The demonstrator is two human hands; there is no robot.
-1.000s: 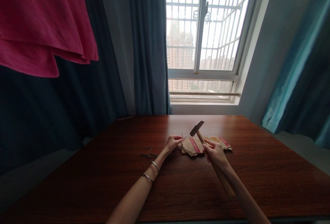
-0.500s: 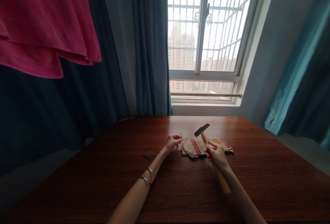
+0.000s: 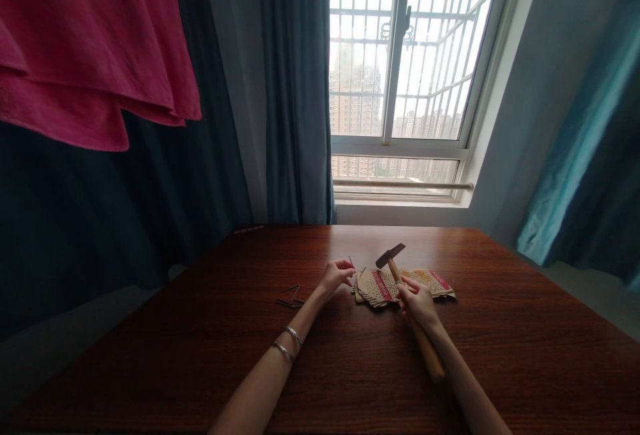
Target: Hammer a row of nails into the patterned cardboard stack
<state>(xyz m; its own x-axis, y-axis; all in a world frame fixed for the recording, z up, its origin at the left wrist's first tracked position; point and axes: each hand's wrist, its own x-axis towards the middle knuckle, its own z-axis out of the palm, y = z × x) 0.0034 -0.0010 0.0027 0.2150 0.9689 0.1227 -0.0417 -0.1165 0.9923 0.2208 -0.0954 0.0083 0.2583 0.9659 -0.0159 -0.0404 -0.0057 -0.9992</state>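
Note:
My left hand (image 3: pixel 337 276) pinches a thin nail (image 3: pixel 351 262), held nearly upright at the left end of a patterned stack. The stack looks like folded cardboard (image 3: pixel 370 287), tan with dark dots and pink bands. A second nail (image 3: pixel 363 270) sticks up at a slant from its left part. In my right hand (image 3: pixel 418 303) is a hammer (image 3: pixel 425 348), gripped around the wooden handle. Its dark metal head (image 3: pixel 391 256) is raised beyond the stack, apart from both nails. My right fingers hide part of the stack's middle.
Several loose nails (image 3: pixel 290 300) lie on the brown wooden table (image 3: pixel 330 381), left of my left forearm. A barred window (image 3: pixel 395 88) and blue curtains (image 3: pixel 297 121) stand behind the table. Pink cloth (image 3: pixel 95 55) hangs at the upper left.
The hammer's head has shifted slightly left and down, and its handle end has swung a little left. My left hand stays by the stack with the nail. The whole view has shifted slightly.

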